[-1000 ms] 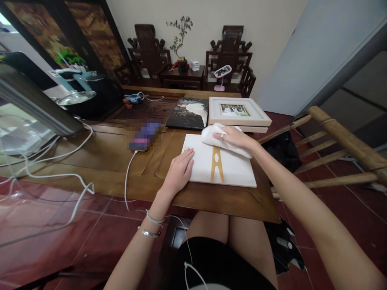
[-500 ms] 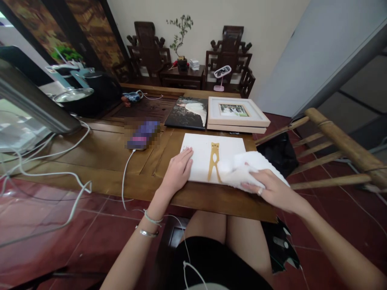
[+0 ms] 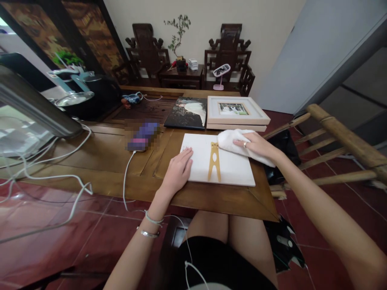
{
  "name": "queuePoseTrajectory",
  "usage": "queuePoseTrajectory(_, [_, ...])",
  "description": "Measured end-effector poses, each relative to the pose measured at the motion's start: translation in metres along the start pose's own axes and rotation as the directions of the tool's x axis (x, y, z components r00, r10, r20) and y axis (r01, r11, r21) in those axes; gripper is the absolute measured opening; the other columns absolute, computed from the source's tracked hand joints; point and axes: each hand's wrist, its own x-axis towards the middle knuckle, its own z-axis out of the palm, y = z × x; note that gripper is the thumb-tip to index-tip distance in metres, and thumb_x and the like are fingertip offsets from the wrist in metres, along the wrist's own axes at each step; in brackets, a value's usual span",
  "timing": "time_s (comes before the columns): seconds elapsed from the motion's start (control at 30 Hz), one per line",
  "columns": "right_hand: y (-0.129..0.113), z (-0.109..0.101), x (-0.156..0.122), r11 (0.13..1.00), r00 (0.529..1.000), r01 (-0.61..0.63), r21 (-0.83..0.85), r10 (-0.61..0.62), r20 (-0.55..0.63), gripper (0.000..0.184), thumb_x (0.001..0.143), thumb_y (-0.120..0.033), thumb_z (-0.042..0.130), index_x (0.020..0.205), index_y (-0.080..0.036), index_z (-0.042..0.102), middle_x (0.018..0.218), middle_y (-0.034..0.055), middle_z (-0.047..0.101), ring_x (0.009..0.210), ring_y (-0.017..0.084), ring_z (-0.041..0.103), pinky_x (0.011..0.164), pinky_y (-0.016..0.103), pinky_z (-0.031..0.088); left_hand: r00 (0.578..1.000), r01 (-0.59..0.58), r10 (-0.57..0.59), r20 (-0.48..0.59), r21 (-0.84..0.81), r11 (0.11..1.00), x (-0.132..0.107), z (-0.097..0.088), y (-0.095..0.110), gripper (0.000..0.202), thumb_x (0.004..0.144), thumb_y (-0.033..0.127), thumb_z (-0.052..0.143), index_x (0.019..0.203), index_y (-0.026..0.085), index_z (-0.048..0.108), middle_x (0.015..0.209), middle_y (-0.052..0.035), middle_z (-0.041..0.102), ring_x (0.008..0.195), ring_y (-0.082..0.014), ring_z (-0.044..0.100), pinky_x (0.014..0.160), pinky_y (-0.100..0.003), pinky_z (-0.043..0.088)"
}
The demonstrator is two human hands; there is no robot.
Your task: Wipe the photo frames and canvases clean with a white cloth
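Note:
A white rectangular board [image 3: 199,161] lies flat near the front edge of the wooden table, with a gold bracket-like piece [image 3: 214,161] with two legs on its middle. My left hand [image 3: 178,169] rests flat on the board's left edge, fingers stretched out. My right hand [image 3: 256,145] grips a white cloth [image 3: 229,141] and presses it on the board's upper right part. The cloth touches the top of the gold piece and hangs past the board's right edge. Part of the cloth is hidden under my right hand.
Behind the board lie a dark wedding photo panel [image 3: 187,112] and stacked light picture frames [image 3: 254,117]. A phone [image 3: 143,136] on a white cable is to the left, near more loose cables [image 3: 60,175]. A bamboo chair [image 3: 338,133] stands at the right.
My right hand has moved the cloth from the board's lower right corner up to its upper right side, uncovering the lower corner. My left hand has stayed in place.

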Motion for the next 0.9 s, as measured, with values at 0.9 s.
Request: queuePoseTrajectory(0.9, [-0.042, 0.019, -0.086, 0.99, 0.989, 0.1, -0.104, -0.088, 0.115, 0.039, 0.091, -0.049, 0.041, 0.068, -0.023, 0.056, 0.08, 0.0072, 0.066, 0.078, 0.026, 0.059, 0.073, 0.036, 0.041, 1.0, 0.006, -0.006, 0.005, 0.005, 1.0, 0.0, 0.001, -0.001, 0.037, 0.091, 0.019, 0.044, 0.127, 0.017, 0.055, 0.138, -0.0121, 0.053, 0.131, -0.0266, 0.045, 0.109, -0.051, 0.038])
